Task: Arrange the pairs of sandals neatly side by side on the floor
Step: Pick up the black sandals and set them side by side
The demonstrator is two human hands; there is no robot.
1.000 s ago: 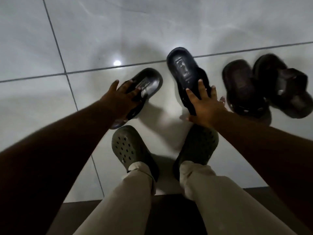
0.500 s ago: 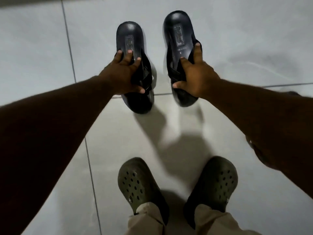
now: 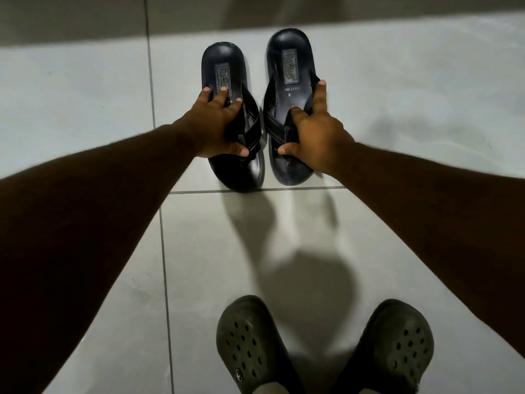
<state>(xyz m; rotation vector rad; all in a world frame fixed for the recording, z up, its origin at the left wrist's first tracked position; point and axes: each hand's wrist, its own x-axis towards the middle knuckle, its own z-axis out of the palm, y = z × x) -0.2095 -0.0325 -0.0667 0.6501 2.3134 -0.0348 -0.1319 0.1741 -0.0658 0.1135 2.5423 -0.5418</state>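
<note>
Two black sandals with strap uppers are held side by side, heels pointing away from me, over the pale tiled floor. My left hand (image 3: 220, 123) grips the left black sandal (image 3: 224, 66) across its strap. My right hand (image 3: 315, 132) grips the right black sandal (image 3: 289, 61) the same way, fingers spread along its edge. The toe ends sit near a tile joint; whether they touch the floor I cannot tell. A narrow gap separates the two sandals.
My own feet in dark green perforated clogs (image 3: 250, 345) stand at the bottom of the view. A wall base (image 3: 85, 21) runs across the top, just beyond the sandals. Grey tile (image 3: 426, 109) stretches to the left and right.
I have carried both black sandals forward toward the wall and turned them parallel. The pair of dark brown sandals seen on the right a second ago is out of view.
</note>
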